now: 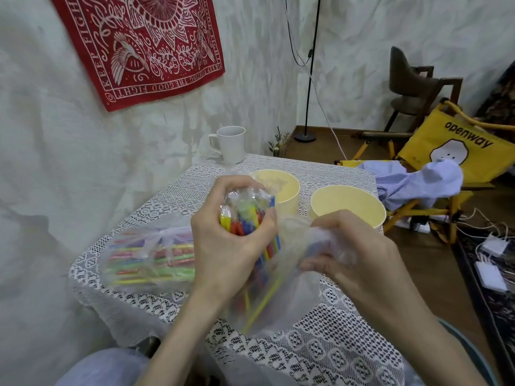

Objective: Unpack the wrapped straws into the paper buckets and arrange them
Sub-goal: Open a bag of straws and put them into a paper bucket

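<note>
Right now the left hand [231, 240] is clamped around a bundle of coloured straws [245, 218], while the right hand [342, 252] is pinched together on the clear plastic wrapper [292, 277] that sheathes the bundle's lower end. The step in hand looks like stripping that wrapper off. To do it well, I would judge, the left hand should keep the straws squeezed near their tops so none slide, and the right should draw the film down and away toward 5 o'clock in one steady pull; one yellow straw already angles loose inside the film, so a jerk could scatter them. The bundle sits directly in the left fist, just at 9 o'clock of the right hand. Two paper buckets stand on the lace-covered desk [320, 344] beyond: the nearer bucket [348, 204] at 12 o'clock of the right hand, the farther bucket [281, 188] at 1 o'clock of the left, something clear inside it. A second wrapped pack [150, 257] lies flat at 9 o'clock of the left hand, unopened as far as can be told.
</note>
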